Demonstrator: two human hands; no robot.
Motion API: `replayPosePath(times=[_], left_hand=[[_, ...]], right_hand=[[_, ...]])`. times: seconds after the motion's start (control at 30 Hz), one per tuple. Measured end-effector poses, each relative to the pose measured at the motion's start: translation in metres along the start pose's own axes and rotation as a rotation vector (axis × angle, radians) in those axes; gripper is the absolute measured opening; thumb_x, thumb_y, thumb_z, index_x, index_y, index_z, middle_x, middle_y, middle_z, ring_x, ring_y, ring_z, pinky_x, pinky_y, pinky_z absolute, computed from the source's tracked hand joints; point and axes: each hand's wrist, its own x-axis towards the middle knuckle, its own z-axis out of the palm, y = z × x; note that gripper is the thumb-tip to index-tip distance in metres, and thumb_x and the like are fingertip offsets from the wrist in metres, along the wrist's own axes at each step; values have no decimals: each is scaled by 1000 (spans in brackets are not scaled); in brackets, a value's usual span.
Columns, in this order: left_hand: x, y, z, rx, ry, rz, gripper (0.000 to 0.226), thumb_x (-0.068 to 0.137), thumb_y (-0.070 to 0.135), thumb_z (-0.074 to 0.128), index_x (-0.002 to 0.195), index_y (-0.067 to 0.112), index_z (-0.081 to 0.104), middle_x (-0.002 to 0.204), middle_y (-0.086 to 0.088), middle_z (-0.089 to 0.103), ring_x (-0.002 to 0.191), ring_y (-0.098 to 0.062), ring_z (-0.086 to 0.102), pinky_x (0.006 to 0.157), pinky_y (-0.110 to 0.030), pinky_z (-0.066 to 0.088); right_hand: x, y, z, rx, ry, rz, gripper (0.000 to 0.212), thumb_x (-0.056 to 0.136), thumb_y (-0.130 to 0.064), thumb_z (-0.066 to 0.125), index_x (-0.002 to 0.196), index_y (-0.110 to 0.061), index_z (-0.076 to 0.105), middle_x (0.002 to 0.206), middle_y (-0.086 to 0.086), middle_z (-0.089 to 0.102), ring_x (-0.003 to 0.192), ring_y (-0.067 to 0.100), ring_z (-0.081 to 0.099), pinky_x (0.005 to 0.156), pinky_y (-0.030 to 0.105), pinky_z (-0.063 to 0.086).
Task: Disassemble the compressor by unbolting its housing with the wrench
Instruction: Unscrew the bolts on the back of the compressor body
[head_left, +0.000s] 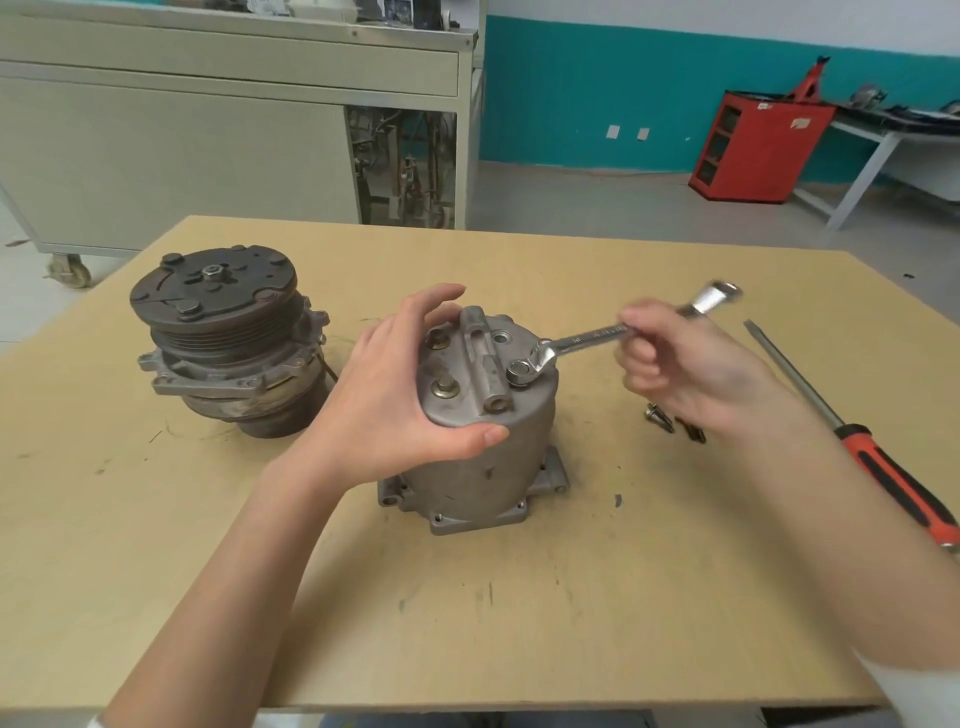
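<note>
Tabletop (467, 623) bearing upright compressor housing (483, 462); left hand (395, 395) fingers curling round its top; right hand (691, 369) fingers gripping wrench (587, 338), wrench head sitting on bolt (519, 372).

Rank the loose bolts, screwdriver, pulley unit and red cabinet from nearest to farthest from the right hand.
From the right hand:
1. loose bolts, right beside it.
2. screwdriver, to its right.
3. pulley unit, table's left.
4. red cabinet, across the room.
</note>
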Motion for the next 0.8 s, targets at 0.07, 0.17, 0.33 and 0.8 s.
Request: replayPosePath(times=[0.07, 0.17, 0.33, 0.8], left_hand=[[0, -1, 0, -1, 2, 0, 90, 51, 66, 71, 127, 59, 22, 132, 23, 44, 133, -7, 42, 112, -48, 33], [1, -3, 1, -6, 11, 4, 91, 51, 65, 72, 128, 58, 24, 135, 16, 46, 133, -8, 43, 111, -49, 33], [1, -6, 2, -37, 27, 24, 90, 51, 63, 74, 128, 51, 29, 138, 12, 47, 135, -13, 42, 111, -50, 34], [1, -6, 2, -13, 15, 10, 87, 51, 68, 73, 124, 61, 26, 136, 14, 47, 134, -9, 42, 110, -49, 35]], right_hand=[[40, -9, -1, -89, -175, 95, 32, 80, -19, 53, 49, -23, 54, 44, -10, 39, 39, 2, 31, 37, 13, 21], [85, -18, 21, -308, -345, 159, 20, 81, -28, 57, 62, -21, 55, 44, -11, 38, 39, 1, 28, 39, 13, 18], [116, -35, 80, -725, -551, 197, 35, 93, -31, 57, 59, -23, 60, 44, -13, 36, 40, 2, 23, 42, 17, 13], [103, -25, 61, -140, -501, 227, 38, 101, -26, 36, 67, -15, 49, 43, -10, 33, 39, 4, 23, 34, 14, 22]])
